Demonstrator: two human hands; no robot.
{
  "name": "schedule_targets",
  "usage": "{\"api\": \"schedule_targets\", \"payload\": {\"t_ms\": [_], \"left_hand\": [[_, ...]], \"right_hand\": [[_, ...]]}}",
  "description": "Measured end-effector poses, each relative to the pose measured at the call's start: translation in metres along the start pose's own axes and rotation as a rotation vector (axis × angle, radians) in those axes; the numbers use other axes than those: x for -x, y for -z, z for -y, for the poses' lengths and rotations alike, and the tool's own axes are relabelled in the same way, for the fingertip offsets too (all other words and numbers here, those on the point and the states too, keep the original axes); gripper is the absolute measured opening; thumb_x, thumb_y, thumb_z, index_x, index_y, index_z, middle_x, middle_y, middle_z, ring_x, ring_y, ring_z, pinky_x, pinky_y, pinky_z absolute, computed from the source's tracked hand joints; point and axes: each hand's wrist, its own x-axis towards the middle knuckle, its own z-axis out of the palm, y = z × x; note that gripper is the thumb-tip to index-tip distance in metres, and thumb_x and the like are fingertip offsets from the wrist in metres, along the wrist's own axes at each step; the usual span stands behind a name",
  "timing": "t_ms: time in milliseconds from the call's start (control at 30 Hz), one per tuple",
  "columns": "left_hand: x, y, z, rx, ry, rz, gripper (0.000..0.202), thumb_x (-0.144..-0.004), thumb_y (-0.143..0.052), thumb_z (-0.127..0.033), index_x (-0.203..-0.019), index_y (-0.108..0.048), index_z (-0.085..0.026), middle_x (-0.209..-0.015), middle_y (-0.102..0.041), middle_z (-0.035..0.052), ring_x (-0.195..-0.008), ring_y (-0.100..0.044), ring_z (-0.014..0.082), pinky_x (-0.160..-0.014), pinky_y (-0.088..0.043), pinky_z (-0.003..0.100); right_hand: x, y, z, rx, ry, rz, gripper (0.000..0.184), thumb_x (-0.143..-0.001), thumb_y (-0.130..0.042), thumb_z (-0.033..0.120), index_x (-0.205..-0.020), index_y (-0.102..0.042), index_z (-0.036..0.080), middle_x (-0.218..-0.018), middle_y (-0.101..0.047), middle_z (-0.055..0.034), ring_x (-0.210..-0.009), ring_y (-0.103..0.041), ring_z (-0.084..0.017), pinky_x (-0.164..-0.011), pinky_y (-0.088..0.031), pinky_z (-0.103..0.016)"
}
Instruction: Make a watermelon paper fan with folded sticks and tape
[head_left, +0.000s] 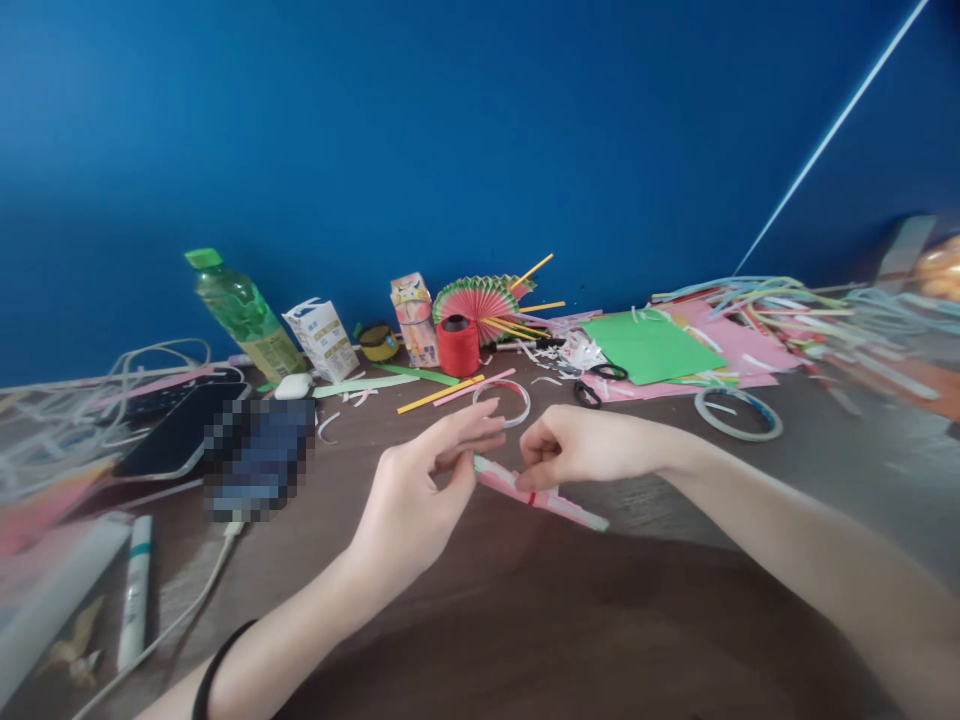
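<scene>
Between my hands is a narrow pleated strip of folded pink paper (566, 507) with pale green ends and a red tie round its middle. My left hand (431, 480) pinches its left end between thumb and fingers. Curled over the strip near the red tie, my right hand (566, 445) has its thumb and fingertips closed on the paper. The strip slants down to the right, a little above the dark table. Just behind my hands lies a roll of tape (525, 405).
At the back stand a green bottle (247, 315), a white carton (322, 340), a red thread spool (457, 347) and pleated paper fans (476, 300). Scissors (589, 393) and green paper (652, 345) lie right; phones (184, 430) and a marker (136, 595) lie left.
</scene>
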Motion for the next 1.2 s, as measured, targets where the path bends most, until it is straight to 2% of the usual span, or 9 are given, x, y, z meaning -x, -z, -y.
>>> {"api": "schedule_targets", "payload": {"t_ms": [167,567,733,933,1067,1133,1200], "left_hand": [[0.000,0.000,0.002,0.013,-0.010,0.023,0.050,-0.076,-0.043,-0.002,-0.117,-0.054,-0.030,-0.105,-0.067,-0.0036,-0.094,-0.064,0.0124,-0.076,-0.053,0.018],[-0.004,0.003,0.004,0.031,0.009,0.061,0.043,-0.078,-0.044,-0.005,-0.114,-0.056,-0.024,-0.104,-0.068,-0.0009,-0.094,-0.064,0.0125,-0.077,-0.052,0.019],[-0.008,0.006,0.006,0.010,-0.008,0.072,0.037,-0.079,-0.045,-0.008,-0.110,-0.058,-0.024,-0.098,-0.069,-0.0006,-0.089,-0.065,0.0131,-0.077,-0.052,0.021],[-0.018,0.012,0.025,-0.117,-0.040,0.145,0.030,-0.081,-0.041,-0.012,-0.100,-0.062,-0.019,-0.096,-0.069,0.0022,-0.091,-0.064,0.0157,-0.079,-0.051,0.027],[-0.021,0.011,0.044,-0.250,-0.107,0.196,0.024,-0.082,-0.045,-0.016,-0.097,-0.062,-0.021,-0.099,-0.067,0.0015,-0.090,-0.061,0.0147,-0.082,-0.048,0.028],[-0.020,0.008,0.054,-0.299,-0.171,0.256,0.018,-0.081,-0.051,-0.021,-0.096,-0.061,-0.021,-0.097,-0.065,0.0020,-0.090,-0.059,0.0153,-0.084,-0.046,0.029],[-0.018,0.004,0.061,-0.336,-0.199,0.385,0.011,-0.079,-0.056,-0.024,-0.088,-0.060,-0.020,-0.089,-0.062,0.0020,-0.085,-0.057,0.0152,-0.079,-0.046,0.028]], "right_hand": [[-0.001,0.000,-0.001,-0.002,-0.002,0.040,0.041,-0.069,-0.057,0.056,-0.064,-0.059,0.015,-0.053,-0.049,0.0036,-0.047,-0.037,-0.006,-0.043,-0.023,-0.021],[0.000,0.004,-0.003,0.045,0.057,0.158,0.039,-0.069,-0.061,0.053,-0.067,-0.061,0.014,-0.056,-0.053,0.0032,-0.050,-0.041,-0.006,-0.045,-0.027,-0.020],[0.000,0.001,0.000,0.119,0.088,0.128,0.035,-0.074,-0.056,0.049,-0.067,-0.059,0.014,-0.058,-0.054,0.0026,-0.051,-0.042,-0.007,-0.046,-0.028,-0.020],[-0.005,-0.009,-0.001,0.245,0.077,0.065,0.022,-0.076,-0.051,0.036,-0.070,-0.057,0.016,-0.063,-0.057,0.0016,-0.054,-0.048,-0.009,-0.049,-0.029,-0.021],[-0.013,-0.017,-0.009,0.389,0.047,0.008,0.011,-0.072,-0.048,0.026,-0.068,-0.054,0.017,-0.063,-0.056,0.0011,-0.053,-0.045,-0.010,-0.048,-0.026,-0.022],[-0.018,-0.020,-0.013,0.449,0.046,-0.009,0.009,-0.070,-0.048,0.024,-0.065,-0.051,0.017,-0.060,-0.054,0.0010,-0.051,-0.042,-0.010,-0.047,-0.023,-0.023],[-0.021,-0.021,-0.016,0.445,0.048,-0.014,0.010,-0.070,-0.049,0.025,-0.064,-0.049,0.018,-0.060,-0.053,0.0013,-0.050,-0.041,-0.010,-0.047,-0.022,-0.023]]}}
